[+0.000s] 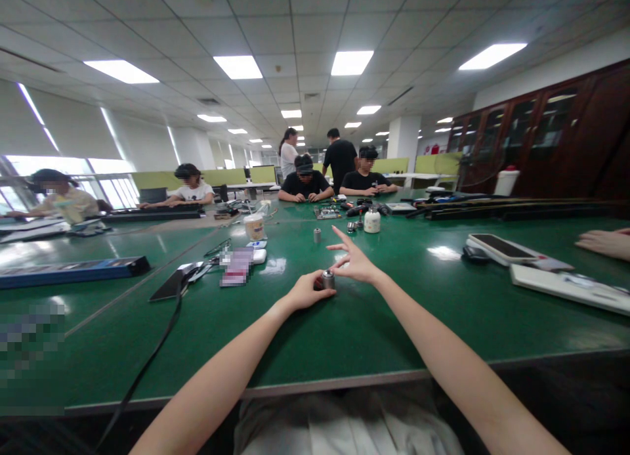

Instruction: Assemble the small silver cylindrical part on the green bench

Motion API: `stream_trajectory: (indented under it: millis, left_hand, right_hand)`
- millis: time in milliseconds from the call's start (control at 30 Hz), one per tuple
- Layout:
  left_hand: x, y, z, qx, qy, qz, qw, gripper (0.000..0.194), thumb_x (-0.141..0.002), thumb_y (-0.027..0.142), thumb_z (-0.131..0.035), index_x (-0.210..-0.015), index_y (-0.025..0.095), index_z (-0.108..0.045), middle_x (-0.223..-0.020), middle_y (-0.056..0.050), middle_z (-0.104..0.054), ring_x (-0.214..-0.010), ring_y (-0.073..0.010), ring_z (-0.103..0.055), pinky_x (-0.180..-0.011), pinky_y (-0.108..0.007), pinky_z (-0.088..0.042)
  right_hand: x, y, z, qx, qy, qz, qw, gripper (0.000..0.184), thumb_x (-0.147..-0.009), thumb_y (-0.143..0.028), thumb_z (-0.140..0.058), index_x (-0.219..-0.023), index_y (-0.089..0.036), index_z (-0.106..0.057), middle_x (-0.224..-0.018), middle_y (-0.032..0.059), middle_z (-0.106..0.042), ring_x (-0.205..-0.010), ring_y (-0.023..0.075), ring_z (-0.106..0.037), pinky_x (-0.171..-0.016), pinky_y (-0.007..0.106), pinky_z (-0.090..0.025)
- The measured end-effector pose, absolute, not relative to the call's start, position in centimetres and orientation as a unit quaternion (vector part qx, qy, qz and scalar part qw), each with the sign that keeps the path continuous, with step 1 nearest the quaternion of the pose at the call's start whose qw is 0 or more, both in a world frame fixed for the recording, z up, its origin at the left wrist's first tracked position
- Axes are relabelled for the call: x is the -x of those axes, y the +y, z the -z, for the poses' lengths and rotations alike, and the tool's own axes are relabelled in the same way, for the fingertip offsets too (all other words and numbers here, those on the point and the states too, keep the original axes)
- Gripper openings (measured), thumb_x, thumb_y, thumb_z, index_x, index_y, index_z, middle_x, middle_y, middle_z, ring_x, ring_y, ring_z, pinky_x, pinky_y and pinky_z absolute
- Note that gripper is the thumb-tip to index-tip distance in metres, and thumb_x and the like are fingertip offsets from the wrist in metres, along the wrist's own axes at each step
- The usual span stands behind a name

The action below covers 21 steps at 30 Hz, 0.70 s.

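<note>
Grey cylinder (328,281): your left hand (305,291) is gripping it; your right hand (358,264), fingers spread, could be bumping it askew.

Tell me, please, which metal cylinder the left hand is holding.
The nearer cylinder is in the left hand, with the right hand by its top; the farther cylinder stands apart, touched by neither hand.
</note>
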<state>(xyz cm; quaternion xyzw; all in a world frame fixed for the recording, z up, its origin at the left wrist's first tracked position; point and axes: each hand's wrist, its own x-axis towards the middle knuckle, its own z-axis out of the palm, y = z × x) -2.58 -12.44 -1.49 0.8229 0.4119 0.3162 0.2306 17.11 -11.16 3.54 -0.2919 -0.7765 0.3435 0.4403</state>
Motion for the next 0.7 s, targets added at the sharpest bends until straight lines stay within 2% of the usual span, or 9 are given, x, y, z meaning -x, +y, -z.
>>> stream_trajectory:
  millis: [467,700]
  left_hand:
    - [2.69,-12.32,1.62,-0.825,0.405,-0.317,0.232,0.043,-0.073,0.047,-0.069,-0.102,0.016,-0.062,-0.093,-0.005,-0.069,-0.082,-0.0200,-0.064,-0.076,-0.031,-0.050]
    - [2.66,-12.23,1.73,-0.823,0.405,-0.319,0.237,0.047,-0.073,0.048,-0.069,-0.108,0.017,-0.061,-0.095,-0.005,-0.069,-0.083,-0.0198,-0.064,-0.077,-0.031,-0.050]
  right_hand:
    - [-17.04,-11.14,-3.47,0.298,-0.762,-0.361,0.447,0.114,-0.060,-0.014,-0.076,-0.150,-0.036,-0.010,-0.129,0.0133,-0.053,-0.066,0.0099,-0.068,-0.065,0.026,-0.059]
    - [-17.01,-11.41,-3.80,0.308,-0.743,-0.375,0.461,0.116,-0.060,-0.016,-0.077,-0.150,-0.037,-0.006,-0.129,0.0137,-0.053,-0.067,0.0107,-0.069,-0.065,0.026,-0.059]
